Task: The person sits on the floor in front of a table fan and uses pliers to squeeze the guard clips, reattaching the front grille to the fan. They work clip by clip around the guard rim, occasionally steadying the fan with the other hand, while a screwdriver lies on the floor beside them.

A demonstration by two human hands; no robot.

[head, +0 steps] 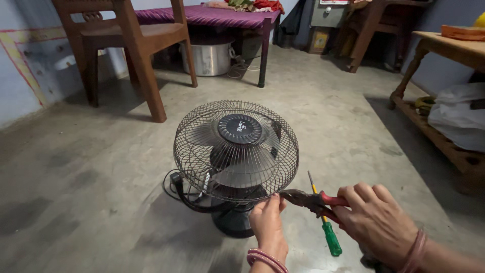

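A black table fan (236,151) with a round wire cage tilted to face upward stands on the concrete floor. My left hand (268,227) pinches the near rim of the cage at its bottom edge. My right hand (376,222) grips red-handled pliers (310,199), whose dark jaws point left and meet the cage rim right beside my left fingers. A screwdriver (326,225) with a green handle and yellow shaft lies on the floor under the pliers. The fan's black cord (174,184) loops on the floor at its left.
A wooden chair (126,45) stands at the back left. Behind it a bed with a purple cover (212,15) has a steel pot (207,58) beneath. A wooden table (449,45) with a white bag (457,116) on its lower shelf is on the right.
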